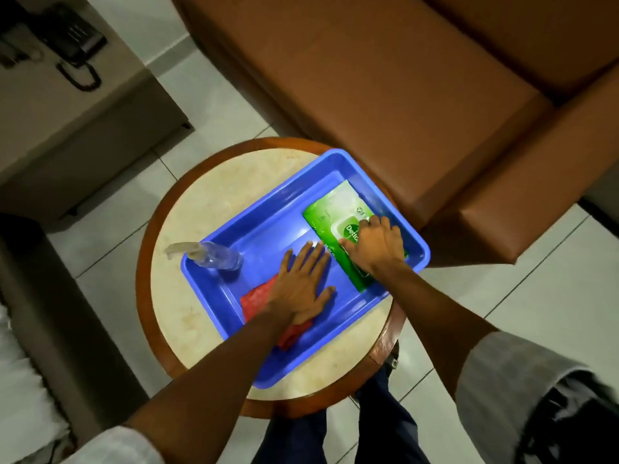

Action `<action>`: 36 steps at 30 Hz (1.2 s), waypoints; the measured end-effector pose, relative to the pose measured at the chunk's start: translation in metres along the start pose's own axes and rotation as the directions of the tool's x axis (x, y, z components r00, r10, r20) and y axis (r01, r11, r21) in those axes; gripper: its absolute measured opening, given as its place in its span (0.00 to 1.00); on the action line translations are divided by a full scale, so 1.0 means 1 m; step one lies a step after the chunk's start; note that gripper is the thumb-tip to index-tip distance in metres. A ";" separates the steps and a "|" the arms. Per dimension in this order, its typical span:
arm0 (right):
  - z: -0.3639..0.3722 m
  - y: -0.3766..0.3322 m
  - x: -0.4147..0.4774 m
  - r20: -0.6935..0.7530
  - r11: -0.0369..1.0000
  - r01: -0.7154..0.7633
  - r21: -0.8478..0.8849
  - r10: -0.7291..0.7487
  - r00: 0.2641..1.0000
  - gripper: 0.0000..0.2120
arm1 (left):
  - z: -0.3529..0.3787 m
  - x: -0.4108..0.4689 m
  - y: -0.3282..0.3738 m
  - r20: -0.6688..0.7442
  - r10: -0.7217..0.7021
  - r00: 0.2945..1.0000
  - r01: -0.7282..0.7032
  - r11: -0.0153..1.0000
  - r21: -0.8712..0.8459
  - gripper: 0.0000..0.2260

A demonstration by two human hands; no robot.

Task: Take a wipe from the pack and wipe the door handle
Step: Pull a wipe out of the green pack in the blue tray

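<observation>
A green pack of wipes (330,214) lies in the right half of a blue plastic tray (268,209) on a small round table. My right hand (373,244) rests on the pack, fingers curled over its white flap label; whether it pinches the flap is unclear. My left hand (301,283) lies flat and spread inside the tray, just left of the pack, partly over a red cloth (256,298). No door handle is in view.
A clear spray bottle (214,256) lies at the tray's left end. The round table (201,202) has a pale top and wooden rim. A brown sofa (402,78) stands behind, a cabinet with a black telephone (72,38) at the upper left.
</observation>
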State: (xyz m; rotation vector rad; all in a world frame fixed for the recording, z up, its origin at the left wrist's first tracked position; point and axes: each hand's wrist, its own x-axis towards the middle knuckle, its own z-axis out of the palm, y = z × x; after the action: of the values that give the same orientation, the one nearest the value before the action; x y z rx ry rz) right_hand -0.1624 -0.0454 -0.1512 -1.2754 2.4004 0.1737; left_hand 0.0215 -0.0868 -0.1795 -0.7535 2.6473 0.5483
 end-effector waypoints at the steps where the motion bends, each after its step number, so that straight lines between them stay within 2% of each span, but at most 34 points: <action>1: 0.003 -0.001 0.006 -0.004 1.000 -0.007 0.013 0.007 1.000 0.29 | 0.001 0.007 -0.001 0.006 0.012 1.000 -0.012 1.000 -0.011 0.31; 5: 0.015 -0.004 0.014 -0.037 1.000 -0.006 0.025 0.007 0.999 0.30 | 0.004 0.027 -0.009 0.096 0.062 0.994 -0.070 0.994 0.081 0.31; 8: 0.018 -0.007 0.015 -0.049 1.000 0.012 0.022 -0.011 0.999 0.30 | 0.001 0.033 -0.015 0.150 0.085 0.985 -0.099 0.992 0.085 0.35; 14: 0.017 -0.010 0.019 -0.057 0.991 0.104 -0.081 -0.109 0.992 0.29 | -0.003 0.035 -0.018 0.193 0.114 0.975 -0.145 0.977 0.154 0.38; 17: 0.011 -0.009 0.017 -0.076 0.995 0.100 -0.024 -0.101 0.992 0.27 | -0.003 0.036 -0.015 0.179 0.091 0.980 -0.120 0.981 0.155 0.36; 19: 0.005 -0.002 0.015 -0.090 0.994 0.085 0.074 -0.078 0.993 0.24 | -0.002 0.035 -0.013 0.178 0.078 0.981 -0.105 0.984 0.143 0.35; 21: -0.001 0.009 0.012 -0.149 0.976 0.063 0.207 -0.032 0.988 0.19 | -0.001 0.034 -0.012 0.166 0.074 0.983 -0.096 0.987 0.126 0.35; 23: -0.006 0.020 0.006 -0.288 0.963 0.086 0.256 -0.009 0.958 0.13 | 0.002 0.032 -0.011 0.140 0.068 0.988 -0.084 0.990 0.112 0.34; 25: -0.007 0.029 0.002 -0.407 0.975 0.086 0.204 0.004 0.913 0.13 | 0.004 0.030 -0.010 0.128 0.059 0.990 -0.072 0.993 0.096 0.33; 27: -0.007 0.034 -0.002 -0.465 0.990 0.099 0.101 -0.041 0.884 0.15 | 0.005 0.029 -0.005 0.103 0.027 0.994 -0.031 0.999 0.033 0.33; 30: -0.002 0.033 -0.003 -0.404 0.976 0.215 -0.033 -0.209 0.890 0.12 | 0.002 0.030 0.009 -0.043 -0.105 0.994 0.098 0.985 -0.144 0.33; 32: 0.004 0.029 -0.003 -0.314 0.975 0.208 -0.076 -0.222 0.923 0.08 | 0.001 0.035 0.020 -0.128 -0.164 0.978 0.140 0.974 -0.180 0.31; 36: 0.011 0.015 0.003 -0.221 0.982 0.157 -0.102 -0.176 0.959 0.15 | 0.004 0.040 0.028 -0.090 -0.149 0.985 0.136 0.981 -0.137 0.31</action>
State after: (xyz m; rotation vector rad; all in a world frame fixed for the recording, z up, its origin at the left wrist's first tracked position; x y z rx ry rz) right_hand -0.1729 -0.0354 -0.1635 -1.6083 2.4806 0.0809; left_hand -0.0249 -0.0803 -0.1917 -1.0263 2.6402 0.6648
